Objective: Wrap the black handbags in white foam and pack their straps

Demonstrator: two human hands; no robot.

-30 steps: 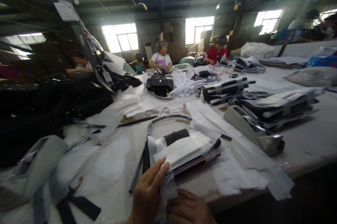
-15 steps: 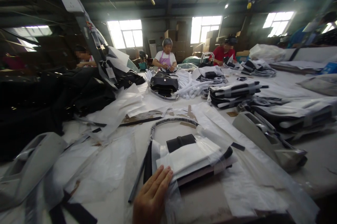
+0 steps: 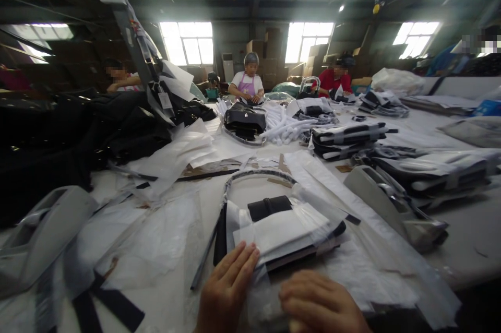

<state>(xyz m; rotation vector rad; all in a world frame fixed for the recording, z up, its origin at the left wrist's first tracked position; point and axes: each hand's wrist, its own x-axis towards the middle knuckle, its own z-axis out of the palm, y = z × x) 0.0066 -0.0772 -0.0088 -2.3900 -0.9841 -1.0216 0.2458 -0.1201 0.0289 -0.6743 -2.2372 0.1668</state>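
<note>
A black handbag [image 3: 220, 239] lies in front of me, partly covered by white wrapping sheet [image 3: 289, 228] and clear film. Its wrapped strap [image 3: 250, 174] arches out behind it. My left hand [image 3: 230, 283] rests flat on the near left corner of the wrapping, fingers stretched out. Close to the bag's front edge is my right hand [image 3: 319, 299], its fingers curled together and slightly blurred. Whatever those fingers hold, if anything, is hidden. Loose clear film [image 3: 262, 296] spreads between the two hands.
Grey tape dispensers stand left [image 3: 50, 228] and right [image 3: 391, 207]. Black bags [image 3: 117, 129] are heaped at left; wrapped bags [image 3: 348, 140] are stacked at right. White tubes [image 3: 285, 124] and another black bag [image 3: 245, 120] lie farther back. Several people work around the table.
My right hand has come into view from below, near the bag's front edge. My left hand stays on the wrapping, and the bag lies as before.
</note>
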